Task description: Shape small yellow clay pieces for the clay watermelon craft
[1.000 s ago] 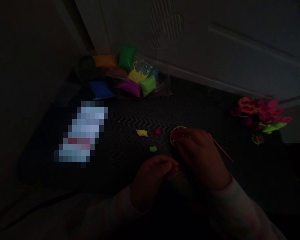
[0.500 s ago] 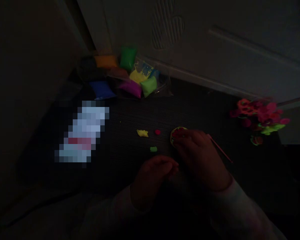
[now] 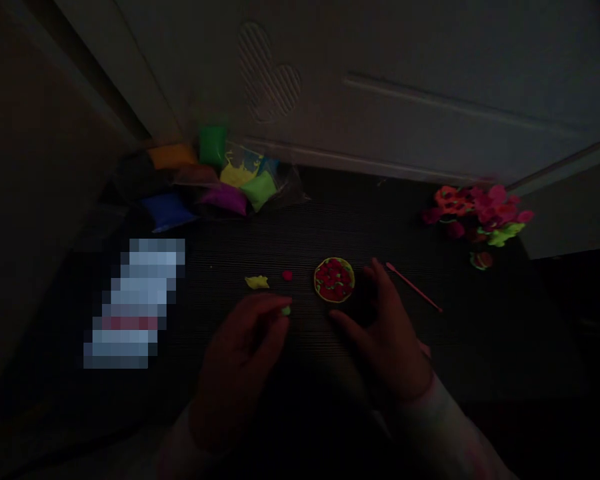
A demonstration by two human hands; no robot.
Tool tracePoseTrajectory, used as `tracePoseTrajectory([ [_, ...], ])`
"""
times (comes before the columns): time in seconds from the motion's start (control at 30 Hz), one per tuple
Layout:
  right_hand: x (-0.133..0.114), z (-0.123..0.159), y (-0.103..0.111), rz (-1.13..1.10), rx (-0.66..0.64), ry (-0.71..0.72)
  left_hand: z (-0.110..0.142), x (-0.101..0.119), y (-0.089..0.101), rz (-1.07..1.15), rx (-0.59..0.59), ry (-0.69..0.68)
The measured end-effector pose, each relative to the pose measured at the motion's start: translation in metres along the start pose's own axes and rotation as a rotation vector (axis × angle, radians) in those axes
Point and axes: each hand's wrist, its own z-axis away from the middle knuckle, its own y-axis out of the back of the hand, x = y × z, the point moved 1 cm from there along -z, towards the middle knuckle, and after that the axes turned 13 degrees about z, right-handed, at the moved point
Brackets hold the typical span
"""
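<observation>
Between thumb and forefinger, my left hand (image 3: 245, 360) pinches a small piece of green clay (image 3: 286, 311). My right hand (image 3: 393, 337) has its thumb and fingers apart, with nothing between them. Just beyond its thumb lies a round clay disc (image 3: 334, 280) with a yellow rim, filled with red pieces and bits of green. A small red clay ball (image 3: 287, 275) and a flat yellow clay scrap (image 3: 257, 283) rest on the dark table left of the disc. To the right of my right hand lies a thin pink stick tool (image 3: 414, 287).
Coloured clay packets (image 3: 224, 199) in clear plastic are heaped at the back left. A lit, blurred screen (image 3: 135, 303) lies in front of them. Pink, orange and green clay shapes (image 3: 485, 212) are bunched at the back right, with a small round piece (image 3: 481, 260) nearer me.
My right hand has come off the disc and opened, uncovering it. My left hand has moved left and picked the green clay piece off the table. The whole view has shifted.
</observation>
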Motion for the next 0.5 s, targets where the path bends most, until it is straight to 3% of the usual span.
tracePoseTrajectory([
  [0.07, -0.003, -0.006, -0.002, 0.064, 0.012, 0.032, -0.01, 0.004, 0.012, -0.344, 0.112, -0.205],
  [0.17, -0.004, -0.012, -0.003, 0.09, 0.014, 0.063, -0.022, 0.001, 0.021, -0.67, 0.135, -0.322],
  [0.37, -0.002, -0.021, -0.001, 0.039, -0.066, 0.112, -0.033, -0.012, 0.023, -0.771, 0.007, -0.271],
  [0.5, 0.004, -0.024, 0.003, 0.018, -0.104, 0.164, -0.037, -0.014, 0.022, -0.755, 0.016, -0.27],
])
